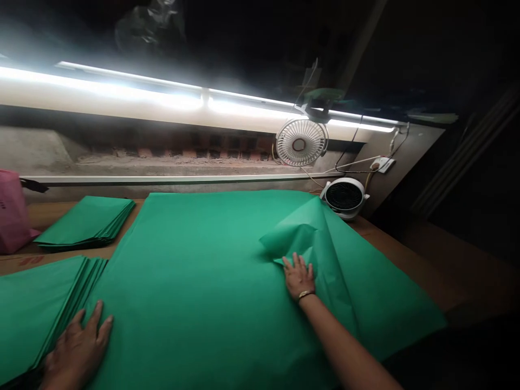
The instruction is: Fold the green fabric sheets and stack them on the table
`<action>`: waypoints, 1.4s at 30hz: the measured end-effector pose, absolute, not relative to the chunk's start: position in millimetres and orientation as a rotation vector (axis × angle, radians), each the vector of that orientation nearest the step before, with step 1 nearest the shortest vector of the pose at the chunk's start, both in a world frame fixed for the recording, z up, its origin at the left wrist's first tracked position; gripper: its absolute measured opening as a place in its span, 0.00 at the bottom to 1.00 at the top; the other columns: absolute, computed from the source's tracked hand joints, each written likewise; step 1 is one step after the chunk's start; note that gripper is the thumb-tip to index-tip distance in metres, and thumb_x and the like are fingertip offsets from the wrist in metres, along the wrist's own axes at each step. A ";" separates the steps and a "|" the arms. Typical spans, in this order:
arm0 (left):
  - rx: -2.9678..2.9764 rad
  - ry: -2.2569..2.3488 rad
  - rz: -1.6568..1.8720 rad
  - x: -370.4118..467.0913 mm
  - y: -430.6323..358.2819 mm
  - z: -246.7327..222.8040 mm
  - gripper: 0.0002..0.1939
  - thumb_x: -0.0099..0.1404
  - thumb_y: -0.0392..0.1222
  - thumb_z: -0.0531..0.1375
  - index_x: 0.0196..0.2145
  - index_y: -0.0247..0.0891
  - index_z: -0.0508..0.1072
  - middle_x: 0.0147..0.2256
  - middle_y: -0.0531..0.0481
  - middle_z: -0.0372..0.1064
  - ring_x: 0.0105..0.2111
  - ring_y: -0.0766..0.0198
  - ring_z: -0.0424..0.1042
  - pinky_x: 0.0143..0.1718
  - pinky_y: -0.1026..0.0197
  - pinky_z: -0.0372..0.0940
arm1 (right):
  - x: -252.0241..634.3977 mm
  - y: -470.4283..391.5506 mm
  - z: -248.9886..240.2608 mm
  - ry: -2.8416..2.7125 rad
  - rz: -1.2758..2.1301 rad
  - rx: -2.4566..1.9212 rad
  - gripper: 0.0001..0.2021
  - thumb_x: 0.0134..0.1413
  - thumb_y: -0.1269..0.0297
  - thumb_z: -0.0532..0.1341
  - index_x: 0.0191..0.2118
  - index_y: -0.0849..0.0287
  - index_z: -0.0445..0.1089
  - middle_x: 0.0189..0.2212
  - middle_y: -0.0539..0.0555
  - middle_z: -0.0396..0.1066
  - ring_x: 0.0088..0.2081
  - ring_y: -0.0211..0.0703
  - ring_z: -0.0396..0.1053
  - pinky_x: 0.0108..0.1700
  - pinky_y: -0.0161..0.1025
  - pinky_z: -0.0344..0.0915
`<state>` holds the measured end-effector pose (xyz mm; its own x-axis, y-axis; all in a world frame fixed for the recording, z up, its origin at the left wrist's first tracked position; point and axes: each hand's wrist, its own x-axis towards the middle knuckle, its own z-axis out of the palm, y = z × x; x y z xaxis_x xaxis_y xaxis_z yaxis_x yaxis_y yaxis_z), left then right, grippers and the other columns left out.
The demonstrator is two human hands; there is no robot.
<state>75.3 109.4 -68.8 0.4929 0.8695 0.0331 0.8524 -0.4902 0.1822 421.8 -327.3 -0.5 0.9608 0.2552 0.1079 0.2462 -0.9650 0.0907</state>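
Note:
A large green sheet [195,260] is spread over the work surface; whether it is paper or thin fabric I cannot tell. On its right part, a raised, creased fold [300,230] lies across the sheet. My right hand [299,279], with a bracelet at its wrist, presses on the sheet just below this fold, fingers spread. At lower left, my left hand [79,346] lies flat with fingers apart, on the sheet's left edge beside a stack of folded green sheets [36,303]. Neither hand grips anything that I can see.
Another green stack [87,219] lies farther back on the left, near a pink bag [14,211]. At the back right stand a small white fan [345,196] and a clipped round fan [301,142]. Cables run to a power socket [382,164]. Tube lights [247,108] cross above.

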 end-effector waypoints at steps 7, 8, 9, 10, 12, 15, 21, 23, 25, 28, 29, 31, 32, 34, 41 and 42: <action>2.568 1.509 0.260 83.0 82.7 -39.8 0.29 0.67 0.54 0.41 0.61 0.41 0.54 0.60 0.39 0.48 0.58 0.46 0.52 0.54 0.44 0.54 | 329.2 -246.1 -18.3 1.037 0.047 3.031 0.21 0.64 0.64 0.50 0.61 0.45 0.54 0.63 0.51 0.41 0.63 0.47 0.37 0.62 0.55 0.36; 2.592 1.508 0.309 83.4 80.0 -38.0 0.28 0.67 0.52 0.42 0.61 0.40 0.56 0.60 0.38 0.48 0.59 0.47 0.50 0.55 0.44 0.52 | 314.4 -242.6 -19.1 1.171 0.041 3.015 0.22 0.63 0.65 0.50 0.61 0.45 0.54 0.63 0.51 0.40 0.63 0.47 0.36 0.62 0.55 0.36; 2.616 1.494 0.367 83.6 77.4 -35.9 0.27 0.67 0.50 0.43 0.59 0.38 0.58 0.60 0.37 0.48 0.60 0.47 0.48 0.56 0.43 0.51 | 300.0 -240.8 -20.0 1.301 0.039 2.985 0.23 0.63 0.66 0.50 0.62 0.45 0.54 0.63 0.51 0.40 0.63 0.47 0.35 0.62 0.56 0.37; 2.641 1.455 0.431 83.5 75.0 -33.4 0.26 0.67 0.48 0.43 0.58 0.37 0.60 0.60 0.37 0.48 0.61 0.47 0.46 0.56 0.43 0.49 | 286.5 -240.5 -20.7 1.424 0.038 2.947 0.23 0.62 0.67 0.50 0.62 0.44 0.53 0.63 0.51 0.39 0.63 0.48 0.34 0.62 0.57 0.38; 2.657 1.280 0.551 82.6 69.5 -26.2 0.24 0.66 0.45 0.45 0.57 0.36 0.63 0.60 0.38 0.50 0.62 0.49 0.45 0.58 0.45 0.47 | 263.2 -242.5 -20.7 1.633 0.025 2.857 0.24 0.61 0.68 0.50 0.62 0.44 0.53 0.63 0.51 0.39 0.63 0.50 0.35 0.61 0.59 0.41; 2.477 0.936 0.640 82.5 53.9 -10.5 0.26 0.66 0.46 0.45 0.59 0.36 0.59 0.55 0.42 0.60 0.56 0.57 0.57 0.57 0.53 0.52 | 240.0 -243.8 -16.6 1.858 -0.025 2.728 0.23 0.62 0.66 0.50 0.62 0.44 0.53 0.63 0.51 0.41 0.63 0.53 0.39 0.59 0.60 0.47; 1.901 0.935 0.324 92.8 11.8 12.9 0.41 0.60 0.55 0.55 0.64 0.35 0.45 0.40 0.45 0.71 0.41 0.57 0.70 0.46 0.59 0.62 | 214.4 -223.3 -6.7 2.177 -0.070 2.534 0.22 0.64 0.66 0.45 0.62 0.47 0.53 0.62 0.51 0.46 0.62 0.51 0.44 0.58 0.60 0.52; 1.802 0.910 0.257 91.4 11.5 10.8 0.42 0.55 0.49 0.61 0.63 0.35 0.49 0.46 0.44 0.69 0.46 0.54 0.68 0.47 0.59 0.62 | 207.8 -217.9 2.4 2.252 -0.064 2.482 0.21 0.65 0.62 0.45 0.62 0.48 0.53 0.62 0.53 0.47 0.61 0.51 0.45 0.57 0.59 0.53; 1.777 0.924 0.267 83.9 17.5 6.0 0.39 0.55 0.42 0.61 0.62 0.37 0.53 0.46 0.45 0.69 0.47 0.55 0.67 0.47 0.60 0.62 | 205.6 -220.6 20.1 2.297 0.040 2.482 0.24 0.64 0.55 0.47 0.64 0.50 0.50 0.62 0.55 0.44 0.61 0.54 0.45 0.57 0.60 0.52; 1.917 1.001 0.269 66.2 27.3 0.7 0.35 0.57 0.38 0.58 0.62 0.39 0.54 0.37 0.50 0.70 0.41 0.58 0.69 0.43 0.61 0.63 | 215.7 -248.1 55.8 2.162 0.413 2.688 0.32 0.61 0.46 0.48 0.66 0.53 0.43 0.63 0.59 0.40 0.62 0.59 0.42 0.59 0.64 0.42; 1.977 1.000 0.243 60.1 29.4 0.6 0.35 0.58 0.38 0.57 0.62 0.39 0.53 0.33 0.51 0.69 0.38 0.59 0.69 0.40 0.62 0.63 | 222.0 -264.6 65.8 2.030 0.548 2.795 0.34 0.60 0.44 0.48 0.66 0.54 0.42 0.63 0.60 0.40 0.62 0.60 0.41 0.59 0.64 0.40; 2.083 0.963 0.148 49.8 32.1 3.0 0.35 0.60 0.38 0.55 0.63 0.40 0.49 0.27 0.54 0.66 0.32 0.62 0.68 0.35 0.64 0.62 | 235.2 -307.5 76.3 1.684 0.754 2.997 0.38 0.58 0.39 0.48 0.66 0.57 0.42 0.63 0.61 0.40 0.61 0.61 0.42 0.60 0.63 0.38; 2.134 0.956 0.091 46.3 33.3 5.4 0.35 0.61 0.38 0.54 0.64 0.40 0.48 0.26 0.55 0.65 0.30 0.62 0.67 0.34 0.64 0.61 | 240.3 -332.4 75.3 1.501 0.812 3.076 0.41 0.56 0.36 0.47 0.66 0.60 0.42 0.63 0.62 0.41 0.61 0.62 0.43 0.60 0.62 0.39; 2.287 0.982 0.019 44.9 35.9 12.2 0.35 0.61 0.37 0.53 0.64 0.39 0.45 0.29 0.54 0.66 0.31 0.62 0.67 0.35 0.63 0.61 | 244.6 -382.3 61.2 1.225 0.819 3.161 0.46 0.52 0.31 0.45 0.66 0.64 0.41 0.62 0.64 0.43 0.60 0.64 0.46 0.59 0.62 0.42; 2.858 0.583 0.294 130.6 25.5 37.4 0.36 0.65 0.47 0.50 0.65 0.39 0.39 0.60 0.40 0.50 0.58 0.51 0.52 0.55 0.52 0.52 | 232.2 -442.0 -21.9 0.745 0.563 3.405 0.44 0.48 0.32 0.47 0.55 0.71 0.59 0.48 0.70 0.64 0.49 0.62 0.63 0.48 0.54 0.62; 2.870 0.429 0.262 149.8 20.1 36.7 0.35 0.66 0.49 0.49 0.65 0.40 0.39 0.62 0.41 0.47 0.61 0.52 0.48 0.57 0.52 0.50 | 233.2 -437.9 -26.0 0.631 0.574 3.470 0.41 0.48 0.34 0.48 0.50 0.71 0.63 0.44 0.70 0.66 0.46 0.62 0.65 0.45 0.51 0.64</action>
